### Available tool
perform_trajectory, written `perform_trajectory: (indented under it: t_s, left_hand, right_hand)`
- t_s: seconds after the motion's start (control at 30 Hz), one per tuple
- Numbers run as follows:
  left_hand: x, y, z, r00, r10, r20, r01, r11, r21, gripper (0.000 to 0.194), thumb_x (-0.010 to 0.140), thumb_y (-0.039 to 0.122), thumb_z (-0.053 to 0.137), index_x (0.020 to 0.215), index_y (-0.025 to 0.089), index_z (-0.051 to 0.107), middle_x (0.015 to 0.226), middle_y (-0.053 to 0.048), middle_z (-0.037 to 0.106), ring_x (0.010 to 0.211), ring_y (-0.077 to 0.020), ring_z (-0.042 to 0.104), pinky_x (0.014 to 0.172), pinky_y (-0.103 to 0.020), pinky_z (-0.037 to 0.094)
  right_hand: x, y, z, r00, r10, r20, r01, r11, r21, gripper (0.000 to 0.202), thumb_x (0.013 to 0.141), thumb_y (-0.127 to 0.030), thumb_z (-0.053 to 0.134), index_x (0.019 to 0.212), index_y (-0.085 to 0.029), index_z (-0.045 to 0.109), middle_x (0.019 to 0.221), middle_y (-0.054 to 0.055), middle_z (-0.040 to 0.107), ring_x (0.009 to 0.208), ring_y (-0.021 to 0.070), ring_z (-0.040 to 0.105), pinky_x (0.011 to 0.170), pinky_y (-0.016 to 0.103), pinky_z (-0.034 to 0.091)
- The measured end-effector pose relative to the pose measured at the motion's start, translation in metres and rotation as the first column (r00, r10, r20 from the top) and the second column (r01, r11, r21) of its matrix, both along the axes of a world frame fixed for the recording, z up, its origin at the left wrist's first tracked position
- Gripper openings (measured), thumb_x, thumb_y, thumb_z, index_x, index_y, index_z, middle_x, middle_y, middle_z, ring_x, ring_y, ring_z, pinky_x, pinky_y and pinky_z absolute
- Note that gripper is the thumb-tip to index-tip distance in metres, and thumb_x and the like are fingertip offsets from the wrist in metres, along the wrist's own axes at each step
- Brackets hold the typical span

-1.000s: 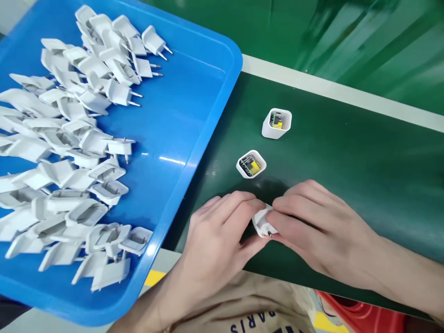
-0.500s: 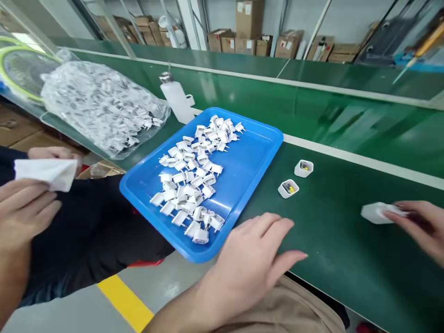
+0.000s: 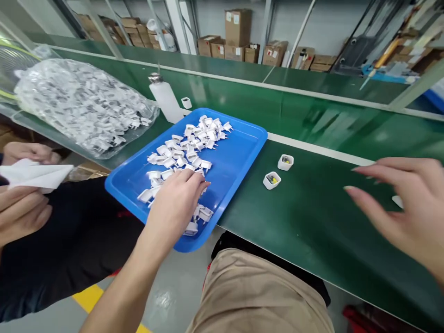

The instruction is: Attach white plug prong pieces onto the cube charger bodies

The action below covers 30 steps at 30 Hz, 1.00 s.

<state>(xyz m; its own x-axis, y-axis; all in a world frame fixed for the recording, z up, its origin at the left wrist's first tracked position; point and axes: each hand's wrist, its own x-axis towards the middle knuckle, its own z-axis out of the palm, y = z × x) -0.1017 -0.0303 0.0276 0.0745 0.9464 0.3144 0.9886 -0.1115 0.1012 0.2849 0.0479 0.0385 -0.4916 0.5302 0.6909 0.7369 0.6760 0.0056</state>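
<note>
Though over white plugs (image 3: pixel 211 135), left hand (image 3: pixel 180 194) with its hold unclear.

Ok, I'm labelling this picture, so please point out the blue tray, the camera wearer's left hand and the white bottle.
Blue tray (image 3: pixel 238 155): head view, on the bare floor near its right side.
Left hand (image 3: pixel 178 195): head view, on the back of the hand.
White bottle (image 3: pixel 167 101): head view, on the middle of its body.
</note>
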Motion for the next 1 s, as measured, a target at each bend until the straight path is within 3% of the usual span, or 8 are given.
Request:
perform_trajectory:
  t_s: [0.07,0.13,0.27,0.37,0.47,0.57,0.73,1.0]
  left_hand:
    - [0.037,-0.012,0.0,0.947,-0.03,0.321,-0.016,0.99,0.14,0.016,0.103,0.029,0.059,0.094,0.019,0.068,0.098,-0.004,0.071,0.091,-0.022,0.068,0.079,-0.032,0.053]
    - [0.079,-0.021,-0.005,0.736,-0.062,0.674,-0.033,0.991,0.127,0.012,0.102,0.023,0.06,0.093,0.023,0.068,0.094,0.002,0.074,0.083,-0.0145,0.07,0.075,-0.024,0.054]
    - [0.137,-0.013,-0.024,0.381,-0.077,0.921,0.19,0.982,0.003,0.016,0.103,0.018,0.053,0.097,0.023,0.067,0.088,0.004,0.074,0.072,-0.0104,0.069,0.066,-0.02,0.056]
    - [0.141,0.01,-0.035,0.475,-0.076,0.877,0.199,0.98,-0.022,0.017,0.104,0.023,0.056,0.119,0.024,0.063,0.11,-0.001,0.073,0.092,-0.0145,0.07,0.081,-0.026,0.06]
    - [0.132,0.036,-0.043,0.757,-0.123,0.642,0.163,0.987,-0.003,0.049,0.1,0.022,0.063,0.145,0.019,0.045,0.146,-0.011,0.054,0.132,-0.0267,0.054,0.109,-0.044,0.051]
    - [0.129,0.055,-0.05,0.882,-0.165,0.442,0.197,0.98,-0.028,0.046,0.101,0.014,0.057,0.145,0.016,0.044,0.15,-0.013,0.051,0.134,-0.0312,0.05,0.111,-0.052,0.047]
    - [0.14,0.055,-0.057,0.854,-0.164,0.494,0.219,0.974,-0.054,0.029,0.101,0.015,0.057,0.129,0.02,0.054,0.118,-0.007,0.065,0.102,-0.0247,0.062,0.089,-0.042,0.056]
    - [0.148,0.047,-0.065,0.752,-0.182,0.634,0.259,0.965,-0.029,0.014,0.102,0.016,0.057,0.114,0.023,0.057,0.135,-0.006,0.06,0.119,-0.0214,0.06,0.101,-0.036,0.05]
  right_hand:
    - [-0.04,-0.015,0.002,0.972,0.235,-0.004,-0.234,0.969,-0.08,0.027,0.096,-0.03,0.07,0.12,-0.019,0.063,0.106,0.013,0.066,0.095,0.0269,0.066,0.079,0.04,0.058]
    - [-0.071,-0.023,-0.005,0.901,0.431,-0.059,-0.434,0.888,-0.149,0.018,0.097,-0.023,0.066,0.115,-0.021,0.065,0.103,0.011,0.068,0.09,0.0241,0.068,0.073,0.036,0.059]
    - [-0.084,-0.015,-0.033,0.805,0.545,-0.234,-0.592,0.763,-0.258,0.023,0.098,-0.01,0.059,0.116,-0.022,0.065,0.101,0.007,0.073,0.085,0.0203,0.072,0.072,0.031,0.062]
    - [-0.066,-0.001,-0.046,0.843,0.359,-0.399,-0.518,0.742,-0.426,0.033,0.096,-0.014,0.068,0.126,-0.026,0.061,0.116,0.007,0.073,0.098,0.0216,0.073,0.083,0.033,0.063]
    - [-0.05,0.013,-0.052,0.761,0.069,-0.645,-0.577,0.527,-0.624,0.04,0.095,-0.018,0.073,0.128,-0.03,0.055,0.127,0.007,0.071,0.11,0.0224,0.072,0.094,0.039,0.061]
    - [-0.044,0.025,-0.058,0.635,-0.066,-0.77,-0.7,0.372,-0.609,0.035,0.09,-0.024,0.081,0.119,-0.029,0.062,0.127,0.007,0.069,0.113,0.0228,0.069,0.094,0.04,0.06]
    - [-0.046,0.035,-0.068,0.512,-0.148,-0.846,-0.791,0.305,-0.531,0.027,0.091,-0.034,0.079,0.116,-0.031,0.069,0.118,0.005,0.068,0.092,0.0188,0.065,0.072,0.032,0.058]
    - [-0.046,0.034,-0.066,0.477,-0.334,-0.813,-0.805,0.204,-0.556,0.022,0.094,-0.037,0.071,0.111,-0.027,0.062,0.118,0.007,0.063,0.077,0.0169,0.062,0.065,0.034,0.056]
